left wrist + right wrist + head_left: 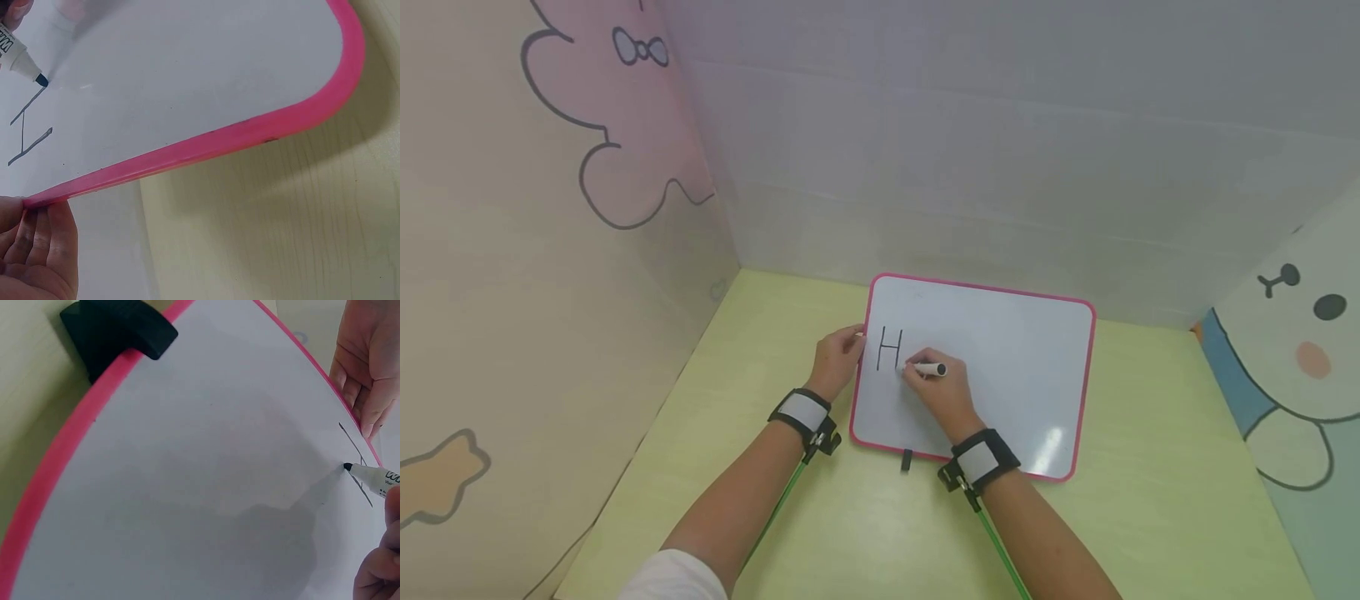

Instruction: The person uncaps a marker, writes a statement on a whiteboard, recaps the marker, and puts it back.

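Observation:
A whiteboard (1007, 383) with a pink frame lies on the table, slightly turned. My right hand (945, 394) grips a white marker (931, 369) with a black end. The marker's dark tip (42, 80) is at the lower end of the right stroke of a black letter H (890, 347), near the board's left side. My left hand (835, 362) pinches the board's left edge, thumb at the top of the pink frame (156, 156) and fingers beneath it. In the right wrist view, the left hand (369, 369) shows beyond the letter.
A black clip-like piece (119, 331) sits on the board's near edge. The pale yellow table (1157, 467) meets a plain back wall (962, 167). Painted cartoon figures cover the left wall (550, 292) and the right wall (1307, 367). Both wrists wear black straps (985, 461) with green cords.

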### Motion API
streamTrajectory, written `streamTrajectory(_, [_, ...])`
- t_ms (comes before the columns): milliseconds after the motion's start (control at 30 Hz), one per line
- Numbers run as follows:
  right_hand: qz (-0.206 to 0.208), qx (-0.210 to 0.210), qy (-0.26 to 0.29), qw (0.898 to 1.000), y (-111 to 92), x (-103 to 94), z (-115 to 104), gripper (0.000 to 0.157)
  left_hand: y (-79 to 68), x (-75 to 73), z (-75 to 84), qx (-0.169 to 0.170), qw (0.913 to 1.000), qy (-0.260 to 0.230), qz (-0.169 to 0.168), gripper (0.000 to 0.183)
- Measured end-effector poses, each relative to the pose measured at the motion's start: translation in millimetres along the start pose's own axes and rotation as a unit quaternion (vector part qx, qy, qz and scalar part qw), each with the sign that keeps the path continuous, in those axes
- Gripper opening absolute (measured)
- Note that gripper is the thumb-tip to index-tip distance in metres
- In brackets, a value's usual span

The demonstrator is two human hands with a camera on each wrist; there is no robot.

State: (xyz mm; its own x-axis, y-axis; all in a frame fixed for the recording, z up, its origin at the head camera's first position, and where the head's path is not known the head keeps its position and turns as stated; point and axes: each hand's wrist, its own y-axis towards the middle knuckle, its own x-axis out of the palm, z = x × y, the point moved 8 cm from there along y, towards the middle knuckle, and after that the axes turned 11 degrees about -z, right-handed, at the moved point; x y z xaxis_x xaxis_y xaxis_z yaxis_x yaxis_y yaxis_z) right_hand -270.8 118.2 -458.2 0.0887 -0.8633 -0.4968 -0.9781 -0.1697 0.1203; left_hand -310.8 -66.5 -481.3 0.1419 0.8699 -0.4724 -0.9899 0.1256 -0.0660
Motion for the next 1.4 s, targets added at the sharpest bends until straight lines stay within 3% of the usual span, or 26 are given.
streamTrajectory(433, [-0.003, -0.009, 0.0, 1.0, -2.4, 0.5, -0.9, 0.008, 0.0, -0.7, -1.3, -0.001, 1.0, 0.006, 0.002, 0.032])
streamTrajectory(667, [0.077, -0.056, 0.053, 0.994, -18.7, -29.4, -18.7, 0.007, 0.5, 2.1, -2.5, -0.001, 0.9999, -0.013, -0.006, 0.032])
streamTrajectory(767, [0.097, -0.056, 0.053, 0.992, -20.7, -39.0, -14.4, 0.007, 0.3, 1.7, -1.7, 0.002, 0.9998, -0.017, -0.006, 0.032])
streamTrajectory(967, [0.074, -0.046, 0.051, 0.995, -16.3, -35.6, 4.4, 0.008, 0.0, -0.2, -2.5, 0.005, 0.9999, -0.013, -0.001, 0.032])
streamTrajectory(1167, [0.041, -0.052, 0.034, 0.997, -13.2, -26.2, 1.9, 0.011, 0.8, -0.9, -5.3, 0.003, 0.9999, -0.013, 0.005, 0.033])
streamTrajectory(1400, [0.038, -0.055, 0.024, 0.997, -12.3, -23.9, -0.4, 0.012, 1.0, 0.3, -5.1, 0.007, 0.9999, -0.01, 0.001, 0.032])
